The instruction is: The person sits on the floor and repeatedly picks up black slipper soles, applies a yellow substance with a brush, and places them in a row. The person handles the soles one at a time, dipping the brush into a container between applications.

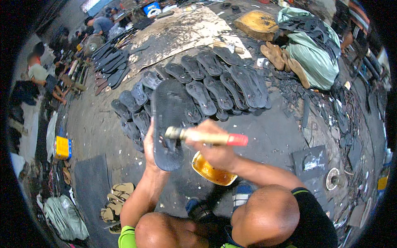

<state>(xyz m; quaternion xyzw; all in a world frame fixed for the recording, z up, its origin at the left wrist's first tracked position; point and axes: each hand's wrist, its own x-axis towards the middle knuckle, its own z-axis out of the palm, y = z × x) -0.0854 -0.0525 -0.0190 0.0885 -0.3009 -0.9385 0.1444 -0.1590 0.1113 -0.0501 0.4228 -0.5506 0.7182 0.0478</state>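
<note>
My left hand [149, 149] grips a black shoe sole [168, 109] by its lower left edge and holds it up, broad face toward me. In my right hand [211, 149] is a paintbrush [215, 138] with a pale wooden handle and a red end. Its bristles touch or nearly touch the lower part of the sole; the exact contact is blurred. Below my right hand, a shallow container [215, 173] with amber liquid stands on the floor, partly covered by that hand.
Rows of black soles [206, 89] lie just beyond my hands. Tan sandals [118, 200] sit at lower left, near a dark mat [92, 182]. A yellow and blue tin [63, 148] stands left. Green sacks [314, 62] and scraps fill the right. People [101, 25] are far left.
</note>
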